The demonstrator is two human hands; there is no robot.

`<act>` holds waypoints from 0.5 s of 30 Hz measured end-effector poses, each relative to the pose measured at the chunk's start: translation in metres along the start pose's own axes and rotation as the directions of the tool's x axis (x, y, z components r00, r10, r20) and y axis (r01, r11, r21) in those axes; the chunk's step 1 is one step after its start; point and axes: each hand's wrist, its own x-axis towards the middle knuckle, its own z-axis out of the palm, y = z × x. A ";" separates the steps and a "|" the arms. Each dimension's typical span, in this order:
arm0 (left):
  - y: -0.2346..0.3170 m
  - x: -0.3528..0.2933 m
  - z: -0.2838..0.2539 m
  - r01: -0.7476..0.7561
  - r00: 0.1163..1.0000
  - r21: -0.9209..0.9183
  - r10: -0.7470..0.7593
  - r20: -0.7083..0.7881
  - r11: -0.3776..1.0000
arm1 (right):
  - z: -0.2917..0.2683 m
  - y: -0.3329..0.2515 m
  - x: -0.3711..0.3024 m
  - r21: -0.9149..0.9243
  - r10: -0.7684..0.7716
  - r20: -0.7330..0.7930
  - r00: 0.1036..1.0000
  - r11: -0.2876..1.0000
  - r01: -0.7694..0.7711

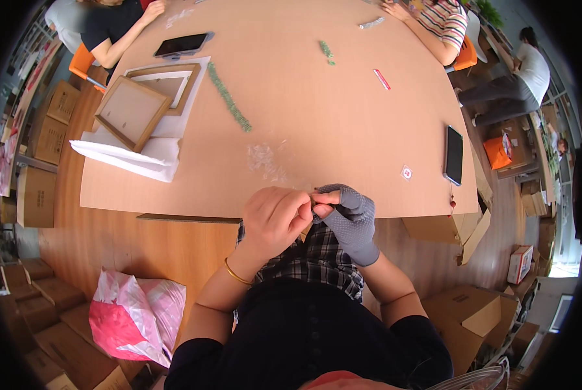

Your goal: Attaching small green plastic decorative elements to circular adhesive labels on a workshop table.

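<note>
My left hand (276, 220), bare with a gold bangle at the wrist, is held just off the table's near edge, its fingers closed in a pinch. Against it, my right hand (354, 221) wears a grey fingerless glove and pinches too. Some small dark thing shows between the fingertips, too hidden to name. Just beyond the hands, crumpled clear plastic scraps (265, 159) lie on the table (291, 117). Farther off, a row of small green pieces (229, 97) slants across the wood-coloured top. A shorter green cluster (326, 52) lies farther back.
Wooden picture frames (135, 110) rest on white sheeting (128, 156) at the left. A phone (453, 155) lies by the right edge, near a small packet (406, 172). Two people sit across the table. Cardboard boxes (460, 318) and a pink-white plastic bag (138, 312) stand on the floor.
</note>
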 end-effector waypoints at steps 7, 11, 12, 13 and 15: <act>-0.002 0.000 0.001 0.025 0.999 -0.097 -0.021 0.048 0.995 | -0.001 0.011 -0.003 0.633 0.336 0.117 0.935 0.700 -0.330; -0.003 -0.002 -0.001 0.060 0.995 -0.133 -0.049 0.089 0.989 | -0.001 0.018 -0.001 0.732 0.410 0.190 0.892 0.546 -0.407; -0.003 -0.003 -0.001 0.062 0.994 -0.141 -0.049 0.094 0.988 | 0.000 0.018 0.000 0.750 0.431 0.209 0.878 0.505 -0.427; -0.003 -0.006 0.000 0.064 0.994 -0.149 -0.049 0.099 0.987 | 0.001 0.018 0.001 0.764 0.434 0.211 0.876 0.485 -0.425; -0.002 -0.008 -0.001 0.082 0.990 -0.182 -0.059 0.127 0.980 | 0.003 0.019 0.005 0.791 0.443 0.214 0.871 0.445 -0.421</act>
